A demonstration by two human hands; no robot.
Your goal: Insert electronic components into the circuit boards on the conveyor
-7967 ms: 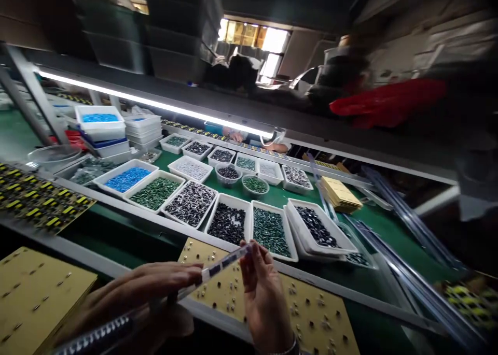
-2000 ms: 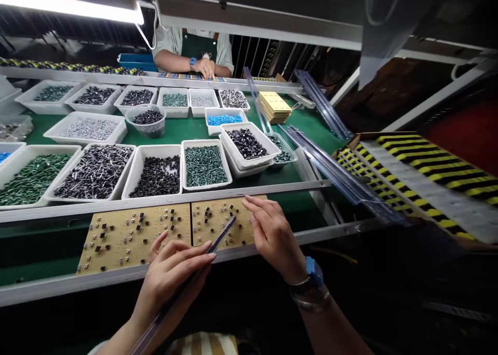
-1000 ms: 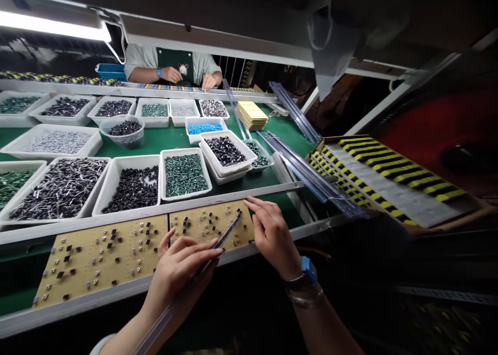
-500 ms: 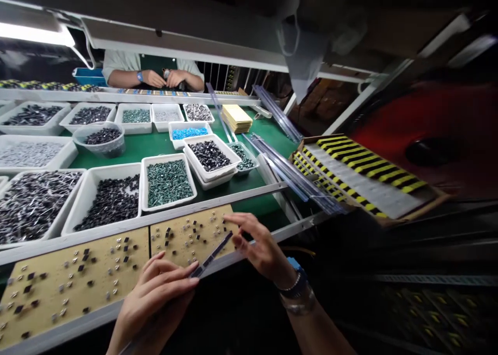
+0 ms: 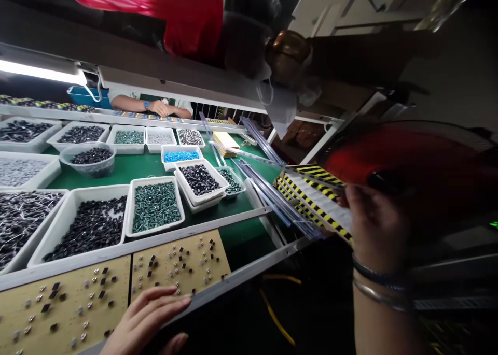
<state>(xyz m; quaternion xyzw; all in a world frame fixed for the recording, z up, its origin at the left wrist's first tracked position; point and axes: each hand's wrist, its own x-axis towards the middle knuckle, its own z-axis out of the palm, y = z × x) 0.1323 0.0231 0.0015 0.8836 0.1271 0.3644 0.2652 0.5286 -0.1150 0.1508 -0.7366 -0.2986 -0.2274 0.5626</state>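
My left hand (image 5: 150, 318) lies by the front edge of a tan circuit board (image 5: 218, 249), fingers stretched out, thumb apart, holding nothing. Small black and silver parts stand on that board and on the tan board (image 5: 23, 303) to its left. Out to the right, my right hand (image 5: 373, 225) is closed and somewhat blurred. Its fingers pinch the near end of a long, thin clear plastic tube (image 5: 264, 159), which slants away to the left above the bench. Beneath it is a carton of yellow-and-black striped tubes (image 5: 311, 194).
White bins of dark parts (image 5: 99, 223), green parts (image 5: 155, 207) and blue parts (image 5: 181, 156) stand on the green bench. More clear tubes (image 5: 268, 189) lie beside the carton. A metal rail (image 5: 249, 280) runs along the front. Across the bench are a co-worker's hands (image 5: 161, 108).
The dark-filled tube is gone from my left hand, which now lies empty. My right hand has moved right, away from the board, and grips a clear tube. The view has shifted.
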